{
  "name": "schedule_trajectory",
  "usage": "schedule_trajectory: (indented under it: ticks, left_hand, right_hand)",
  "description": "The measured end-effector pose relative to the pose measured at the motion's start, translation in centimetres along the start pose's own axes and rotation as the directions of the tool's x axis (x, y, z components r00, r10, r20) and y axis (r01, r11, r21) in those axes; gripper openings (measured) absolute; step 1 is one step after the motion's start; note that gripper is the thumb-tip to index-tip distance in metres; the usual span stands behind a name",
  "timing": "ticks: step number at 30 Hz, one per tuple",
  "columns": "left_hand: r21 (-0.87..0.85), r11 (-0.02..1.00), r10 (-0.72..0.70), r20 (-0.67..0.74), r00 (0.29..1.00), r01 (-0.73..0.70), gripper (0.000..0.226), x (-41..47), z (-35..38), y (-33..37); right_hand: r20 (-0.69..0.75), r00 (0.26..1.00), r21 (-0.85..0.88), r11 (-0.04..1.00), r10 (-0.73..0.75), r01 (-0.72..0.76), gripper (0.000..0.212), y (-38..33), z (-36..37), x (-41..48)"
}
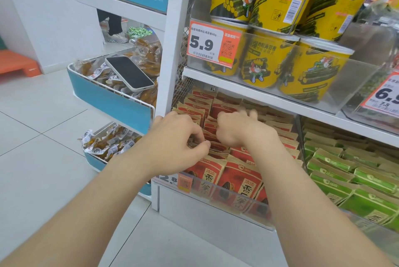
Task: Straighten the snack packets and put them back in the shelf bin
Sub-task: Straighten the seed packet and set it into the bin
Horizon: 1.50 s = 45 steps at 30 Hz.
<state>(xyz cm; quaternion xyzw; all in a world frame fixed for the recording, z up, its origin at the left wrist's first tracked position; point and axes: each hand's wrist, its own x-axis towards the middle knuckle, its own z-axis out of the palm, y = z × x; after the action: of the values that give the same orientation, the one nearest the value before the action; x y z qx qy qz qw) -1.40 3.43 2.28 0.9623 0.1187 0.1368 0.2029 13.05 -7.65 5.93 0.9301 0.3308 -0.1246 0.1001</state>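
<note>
Left hand [174,143] pinching red snack packets [237,178] at frame centre, right hand [244,130] just beside it reaching among them, blurred, grip impossible to tell, packets standing in clear shelf bin [226,201]

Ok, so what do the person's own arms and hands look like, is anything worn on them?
No sleeve shows on the left forearm or the right forearm; both are bare to the frame's edge. The left hand and the right hand wear no glove, watch, ring or bracelet that shows, though the right fingers are blurred.
</note>
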Motion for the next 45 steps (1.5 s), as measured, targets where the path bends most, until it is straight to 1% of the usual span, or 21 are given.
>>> schedule_trajectory:
  ticks: [3,6,9,12,13,15,17,18,20,23,24,26,28,31,34,36,38,40,42,43,45]
  left_hand:
    - [0.003,1.0,-0.007,0.01,1.0,0.007,0.045,0.0,0.0,0.0]
    - [0.013,1.0,-0.002,0.012,1.0,0.002,0.043,0.0,0.0,0.1]
    - [0.017,1.0,-0.009,0.01,1.0,0.009,0.045,0.0,0.1,0.2]
    - [0.022,1.0,-0.007,0.004,1.0,0.007,0.045,0.1,0.2,0.1]
    - [0.022,1.0,-0.007,0.004,1.0,0.007,0.045,0.1,0.1,0.1]
    - [0.017,1.0,-0.006,0.004,1.0,0.006,0.045,0.1,0.1,0.2]
    - [0.014,1.0,-0.002,0.0,1.0,0.002,0.045,0.1,0.2,0.2]
    - [0.014,1.0,-0.001,-0.001,1.0,0.001,0.045,0.0,0.2,0.2]
    - [0.01,1.0,0.0,0.001,1.0,0.0,0.046,-0.1,0.1,0.0]
    - [0.0,1.0,0.004,0.014,1.0,-0.004,0.045,-0.3,-0.1,0.0]
    - [-0.004,1.0,0.006,0.015,1.0,-0.006,0.045,-0.4,-0.2,0.0]
    - [-0.013,1.0,0.002,0.017,1.0,-0.001,0.045,-0.5,-0.3,0.0]
    - [-0.02,1.0,0.004,0.014,1.0,-0.004,0.046,-0.6,-0.3,0.0]
    - [-0.03,1.0,0.009,0.01,1.0,-0.009,0.043,-0.8,-0.4,-0.1]
    - [-0.024,0.999,-0.023,-0.008,1.0,0.023,0.035,-0.9,-0.3,0.0]
    - [0.006,0.999,-0.053,-0.044,0.998,0.054,0.029,-1.1,-0.3,0.4]
    - [-0.006,0.996,-0.087,-0.103,0.991,0.086,0.027,-1.2,-0.3,0.9]
    - [-0.062,0.993,-0.107,-0.168,0.98,0.098,0.024,-1.3,-0.3,1.5]
    - [-0.126,0.989,-0.104,-0.281,0.954,0.07,0.021,-1.3,-0.3,2.1]
    - [-0.164,0.985,-0.106,-0.342,0.934,0.051,0.022,-1.4,-0.3,2.6]
    - [-0.247,0.969,-0.121,-0.422,0.898,0.015,0.032,-1.8,-0.4,3.8]
  right_hand:
    - [0.058,0.998,0.137,0.99,0.026,-0.034,0.069,0.3,-0.1,0.0]
    - [0.038,0.998,0.188,0.981,0.041,-0.048,0.076,0.6,0.6,0.2]
    - [-0.118,0.993,0.146,0.989,0.003,0.014,0.067,0.5,1.4,0.8]
    - [-0.36,0.933,0.177,0.982,0.003,0.065,0.047,0.1,1.2,1.0]
    - [-0.404,0.915,0.21,0.975,0.018,0.074,0.043,0.0,1.1,1.1]
    - [-0.402,0.915,0.268,0.96,0.038,0.077,0.044,0.2,1.1,1.5]
    - [-0.319,0.947,0.28,0.959,0.041,0.053,0.046,0.3,1.3,2.0]
    - [-0.289,0.956,0.268,0.963,0.043,0.038,0.044,0.4,1.3,2.3]
    - [-0.295,0.954,0.226,0.974,0.047,0.021,0.029,0.3,1.2,2.4]
    - [-0.341,0.94,0.166,0.983,-0.016,0.077,0.013,0.3,1.2,2.2]
    - [-0.366,0.93,0.145,0.984,-0.039,0.099,0.013,0.3,1.3,2.2]
    - [-0.45,0.891,0.107,0.987,-0.063,0.123,0.024,0.4,1.2,2.1]
    - [-0.51,0.856,0.078,0.987,-0.083,0.143,0.029,0.4,1.0,1.9]
    - [-0.532,0.834,-0.008,0.986,-0.148,0.169,0.032,0.2,0.9,1.0]
    - [-0.573,0.787,-0.12,0.973,-0.23,0.197,0.031,0.0,1.1,-0.7]
    - [-0.637,0.722,-0.149,0.962,-0.27,0.229,0.029,0.4,1.2,-2.1]
    - [-0.77,0.58,-0.108,0.95,-0.266,0.294,0.025,1.3,1.5,-3.2]
    - [-0.903,0.39,-0.025,0.928,-0.181,0.373,0.018,2.5,1.7,-4.3]
    - [-0.974,0.215,0.043,0.884,-0.066,0.465,0.016,3.4,1.5,-6.0]
    - [-0.989,0.149,0.078,0.855,0.001,0.513,0.016,3.7,1.3,-7.1]
    - [-0.989,0.071,0.148,0.786,0.132,0.601,0.018,4.3,0.9,-9.3]
